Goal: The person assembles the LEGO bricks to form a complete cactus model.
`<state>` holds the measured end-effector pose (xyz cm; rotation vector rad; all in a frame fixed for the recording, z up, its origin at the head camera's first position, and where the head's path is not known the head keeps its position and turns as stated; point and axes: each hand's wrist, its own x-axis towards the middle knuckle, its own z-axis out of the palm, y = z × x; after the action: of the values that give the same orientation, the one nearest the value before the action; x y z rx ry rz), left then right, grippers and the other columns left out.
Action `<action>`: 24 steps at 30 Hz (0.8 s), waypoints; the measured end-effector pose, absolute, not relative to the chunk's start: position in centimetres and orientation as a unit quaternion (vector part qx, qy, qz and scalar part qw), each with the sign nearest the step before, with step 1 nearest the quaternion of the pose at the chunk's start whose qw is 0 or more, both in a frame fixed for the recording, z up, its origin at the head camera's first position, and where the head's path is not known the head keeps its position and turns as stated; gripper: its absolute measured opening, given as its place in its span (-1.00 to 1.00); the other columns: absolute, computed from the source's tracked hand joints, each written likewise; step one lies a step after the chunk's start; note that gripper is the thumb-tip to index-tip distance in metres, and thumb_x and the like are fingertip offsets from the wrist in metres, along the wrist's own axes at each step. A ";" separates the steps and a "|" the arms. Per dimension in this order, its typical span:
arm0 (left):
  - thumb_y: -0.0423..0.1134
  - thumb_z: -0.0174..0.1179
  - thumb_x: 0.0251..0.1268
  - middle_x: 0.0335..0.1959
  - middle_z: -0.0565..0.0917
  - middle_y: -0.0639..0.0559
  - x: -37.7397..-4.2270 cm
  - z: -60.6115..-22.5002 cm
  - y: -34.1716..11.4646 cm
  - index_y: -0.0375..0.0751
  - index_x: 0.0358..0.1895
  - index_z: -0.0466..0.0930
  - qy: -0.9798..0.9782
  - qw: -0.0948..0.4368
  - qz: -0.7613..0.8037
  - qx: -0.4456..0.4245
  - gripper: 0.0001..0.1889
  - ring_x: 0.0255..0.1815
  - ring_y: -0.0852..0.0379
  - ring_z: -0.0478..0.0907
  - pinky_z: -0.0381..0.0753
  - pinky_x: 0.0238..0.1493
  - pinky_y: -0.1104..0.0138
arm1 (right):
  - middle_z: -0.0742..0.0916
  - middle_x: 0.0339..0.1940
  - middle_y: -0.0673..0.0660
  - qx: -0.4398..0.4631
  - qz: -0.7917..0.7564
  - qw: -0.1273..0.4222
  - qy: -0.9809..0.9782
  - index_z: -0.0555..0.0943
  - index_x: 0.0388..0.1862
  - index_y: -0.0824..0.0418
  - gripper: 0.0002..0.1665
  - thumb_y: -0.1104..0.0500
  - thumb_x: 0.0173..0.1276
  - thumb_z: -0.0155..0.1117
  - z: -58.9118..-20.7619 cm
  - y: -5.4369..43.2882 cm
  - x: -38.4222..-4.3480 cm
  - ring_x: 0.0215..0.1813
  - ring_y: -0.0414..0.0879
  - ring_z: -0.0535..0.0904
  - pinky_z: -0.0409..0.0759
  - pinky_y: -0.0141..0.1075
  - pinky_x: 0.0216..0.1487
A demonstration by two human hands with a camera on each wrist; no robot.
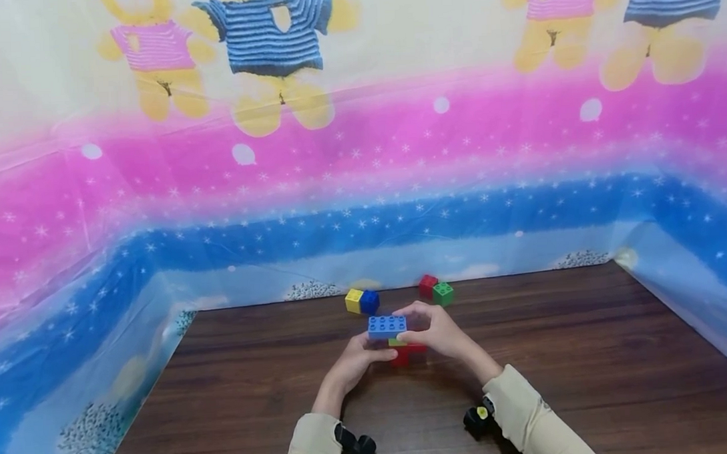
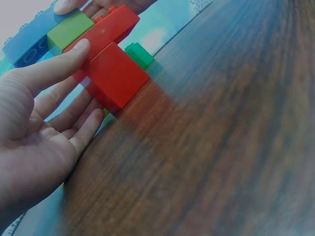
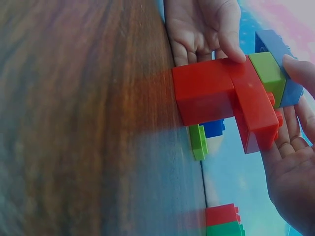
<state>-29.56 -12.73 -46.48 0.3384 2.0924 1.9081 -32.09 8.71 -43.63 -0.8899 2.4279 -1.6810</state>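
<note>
A stack of toy building blocks stands on the table between both hands. A square-looking red block [image 3: 204,93] forms its base, with a longer red block [image 3: 253,98] across it. Above that sits a lime-green block [image 3: 268,73], topped by a blue block [image 1: 387,327] with studs facing up, overhanging to the left. My left hand [image 1: 353,364] grips the longer red block, its thumb on the near face and the other fingers behind. From the right, my right hand [image 1: 441,332] holds the blue block between thumb and fingers. Some fingertips are hidden behind the stack.
Farther back on the brown wooden table [image 1: 261,391] lie a yellow block [image 1: 354,301] beside a dark blue block [image 1: 370,302], and a red block [image 1: 428,286] beside a green block [image 1: 442,293]. A printed cloth [image 1: 364,233] hangs behind the table and along its sides.
</note>
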 end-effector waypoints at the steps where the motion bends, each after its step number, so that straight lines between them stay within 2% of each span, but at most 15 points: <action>1: -0.16 0.30 0.26 0.31 0.52 -0.13 -29.6 -46.4 -12.7 -0.18 0.33 0.41 0.723 0.145 0.665 0.117 -0.43 0.26 0.00 0.45 0.22 0.46 -0.13 | 0.67 0.09 0.16 -0.288 -0.545 0.029 0.787 0.60 0.15 0.11 -0.52 0.05 0.26 0.40 -43.6 8.7 -32.1 0.09 0.00 0.56 0.56 -0.14 0.12; 9: -0.20 0.30 0.26 0.31 0.52 -0.14 -29.9 -46.2 -13.1 -0.20 0.33 0.40 0.717 0.162 0.669 0.114 -0.43 0.26 0.01 0.45 0.18 0.48 -0.14 | 0.68 0.08 0.16 -0.280 -0.543 0.028 0.791 0.61 0.14 0.11 -0.52 0.05 0.24 0.42 -43.5 8.5 -32.1 0.07 -0.03 0.57 0.55 -0.13 0.13; 14: -0.29 0.26 0.29 0.31 0.52 -0.18 -30.1 -45.9 -14.0 -0.24 0.36 0.37 0.716 0.174 0.665 0.119 -0.43 0.25 0.00 0.50 0.32 0.45 -0.01 | 0.68 0.07 0.16 -0.277 -0.546 0.036 0.790 0.61 0.14 0.13 -0.51 0.06 0.24 0.42 -43.6 8.4 -32.0 0.04 -0.07 0.57 0.59 -0.25 0.06; 19: -0.29 0.23 0.31 0.25 0.53 -0.24 -30.5 -45.2 -14.9 -0.30 0.32 0.39 0.728 0.133 0.666 0.097 -0.48 0.12 0.07 0.58 0.50 0.32 0.13 | 0.67 0.03 0.15 -0.274 -0.551 0.043 0.787 0.60 0.15 0.11 -0.50 0.04 0.24 0.42 -43.3 8.3 -32.3 0.01 -0.03 0.55 0.62 -0.29 0.01; 24: -0.36 0.19 0.33 0.21 0.54 -0.31 -30.7 -44.9 -15.8 -0.36 0.24 0.44 0.724 0.079 0.684 0.038 -0.57 0.03 0.09 0.64 0.59 0.21 0.11 | 0.68 0.04 0.16 -0.265 -0.542 0.040 0.796 0.61 0.15 0.14 -0.49 0.04 0.23 0.43 -43.4 8.5 -32.1 0.00 -0.05 0.54 0.61 -0.32 0.00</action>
<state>-30.66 -15.81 -44.89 0.1129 2.1675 2.0467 -32.14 8.54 -43.45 -0.8117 2.4395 -1.6607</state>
